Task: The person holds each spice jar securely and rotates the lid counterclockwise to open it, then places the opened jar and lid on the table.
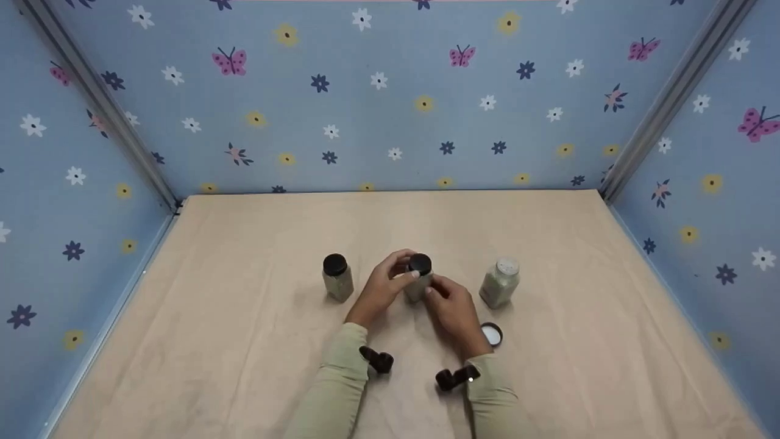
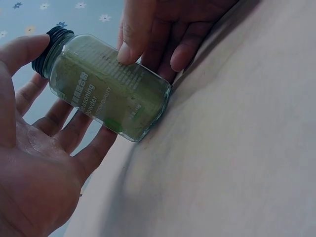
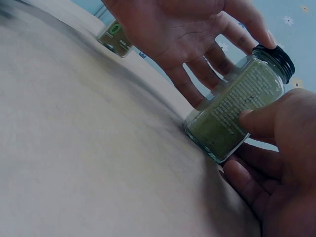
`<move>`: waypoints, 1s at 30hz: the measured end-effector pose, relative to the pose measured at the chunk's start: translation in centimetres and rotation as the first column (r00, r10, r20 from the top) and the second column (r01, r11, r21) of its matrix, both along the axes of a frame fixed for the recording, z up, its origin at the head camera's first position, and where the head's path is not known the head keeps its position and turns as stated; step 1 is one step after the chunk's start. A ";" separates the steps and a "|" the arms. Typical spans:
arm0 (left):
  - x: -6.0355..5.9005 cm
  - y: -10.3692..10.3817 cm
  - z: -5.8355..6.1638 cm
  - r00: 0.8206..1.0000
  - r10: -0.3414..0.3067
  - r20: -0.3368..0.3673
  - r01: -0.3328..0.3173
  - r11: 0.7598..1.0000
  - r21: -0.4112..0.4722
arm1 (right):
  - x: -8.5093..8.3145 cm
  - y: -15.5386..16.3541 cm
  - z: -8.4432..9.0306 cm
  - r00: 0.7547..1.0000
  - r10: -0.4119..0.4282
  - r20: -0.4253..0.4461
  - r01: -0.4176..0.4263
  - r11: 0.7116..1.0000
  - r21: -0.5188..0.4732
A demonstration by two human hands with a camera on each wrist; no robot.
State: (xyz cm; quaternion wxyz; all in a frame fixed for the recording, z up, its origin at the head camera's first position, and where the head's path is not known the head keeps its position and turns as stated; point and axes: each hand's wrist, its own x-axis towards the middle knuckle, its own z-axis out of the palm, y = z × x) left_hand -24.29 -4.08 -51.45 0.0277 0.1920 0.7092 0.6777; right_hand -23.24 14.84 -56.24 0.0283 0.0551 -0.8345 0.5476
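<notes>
Seasoning powder jar (image 2: pixel 106 86) stands on beige cloth (image 1: pixel 244 292), gripped by the left hand (image 1: pixel 382 283) round its black cap (image 1: pixel 420 263) and side, while the right hand (image 1: pixel 454 310) pinches it lower down, apparently for steadiness. Left of it stands a capped jar (image 1: pixel 339 283); right, a shaker-top jar (image 1: pixel 499 286) and loose lid (image 1: pixel 491 335). Blue floral wall (image 1: pixel 365 110) rises behind it.

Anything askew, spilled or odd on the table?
Odd one out: rightmost glass jar is uncapped, pale top exposed; leftmost jar and held jar are capped. A loose black cap lies nearby, white inside up. No spill visible.
</notes>
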 end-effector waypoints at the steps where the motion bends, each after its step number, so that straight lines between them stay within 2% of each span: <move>1: 0.0 0.0 0.0 1.000 0.003 -0.005 -0.003 1.000 -0.003 | 0.0 0.0 0.0 1.000 0.002 -0.001 -0.002 1.000 -0.001; 12: 0.1 0.5 -0.1 0.999 0.053 -0.012 -0.053 0.999 -0.002 | -0.1 0.1 -0.1 1.000 -0.003 -0.008 0.003 1.000 -0.003; 27: 0.2 0.5 0.1 0.999 0.043 -0.005 -0.043 0.999 0.010 | -0.1 0.1 -0.2 1.000 -0.007 -0.029 0.006 1.000 -0.015; 28: 0.0 0.5 -0.3 0.999 0.041 -0.006 -0.041 0.999 0.002 | -0.1 0.1 -0.2 1.000 -0.006 -0.029 0.006 1.000 -0.015; 30: 0.0 0.4 -0.4 0.999 0.032 -0.002 -0.032 0.999 -0.015 | -0.1 0.1 -0.2 1.000 -0.004 -0.029 0.003 1.000 -0.017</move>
